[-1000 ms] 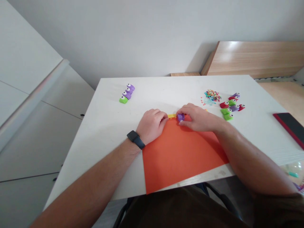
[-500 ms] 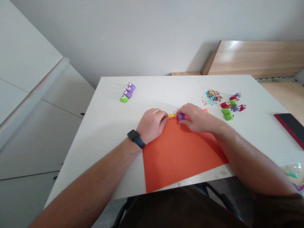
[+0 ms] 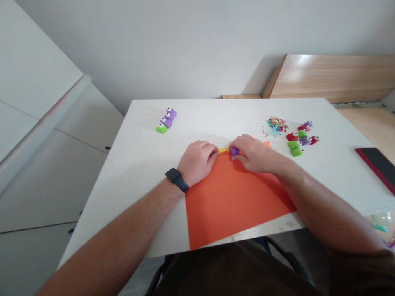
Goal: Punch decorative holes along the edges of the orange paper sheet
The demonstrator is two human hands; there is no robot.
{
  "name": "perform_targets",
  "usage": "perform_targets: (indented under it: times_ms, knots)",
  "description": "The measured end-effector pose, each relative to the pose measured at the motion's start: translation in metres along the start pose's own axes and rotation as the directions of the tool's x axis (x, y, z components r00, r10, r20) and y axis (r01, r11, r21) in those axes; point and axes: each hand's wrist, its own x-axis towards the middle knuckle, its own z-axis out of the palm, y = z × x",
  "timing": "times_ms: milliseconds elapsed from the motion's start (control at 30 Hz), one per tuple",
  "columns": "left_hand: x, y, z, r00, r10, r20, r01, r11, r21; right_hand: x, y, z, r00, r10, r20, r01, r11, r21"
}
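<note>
An orange sheet of paper (image 3: pixel 237 197) lies on the white table in front of me, with a narrow yellow paper strip (image 3: pixel 223 150) along its far edge. Thumb and fingers of my left hand (image 3: pixel 199 160) are pinched at the left end of that strip; a dark watch is on this wrist. My right hand (image 3: pixel 251 152) is closed around a small purple craft punch (image 3: pixel 235 151) at the paper's far edge, touching the strip. Its fingers hide part of the punch. A pink-orange paper end (image 3: pixel 268 144) peeks out beyond the right hand.
Several purple and green googly-eyed punches (image 3: pixel 166 119) stand in a row at the back left. More punches, red, green and purple (image 3: pixel 302 137), cluster on the right beside a pile of colourful paper bits (image 3: pixel 277 124). A black-and-red flat object (image 3: pixel 377 166) lies at the right edge.
</note>
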Motion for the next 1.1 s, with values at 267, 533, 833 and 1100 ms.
perform_targets:
  times_ms: [267,533,833,1100]
  knots:
    - [0.000,0.000,0.001,1.000,0.008,-0.005,-0.008,1.000,0.009,0.001,0.002,0.000,1.000,-0.001,0.000,0.001,1.000,0.010]
    - [0.000,-0.001,0.001,1.000,0.002,-0.001,-0.002,1.000,0.019,-0.002,0.006,-0.005,0.999,-0.028,-0.017,0.029,0.998,0.063]
    - [-0.002,-0.003,-0.002,1.000,0.004,-0.003,-0.004,1.000,0.003,-0.006,0.010,-0.019,0.999,0.011,0.031,-0.013,0.999,0.051]
    - [-0.003,-0.003,-0.003,1.000,0.002,-0.004,-0.002,1.000,0.005,-0.006,0.013,-0.019,0.999,0.008,0.048,-0.010,0.998,0.056]
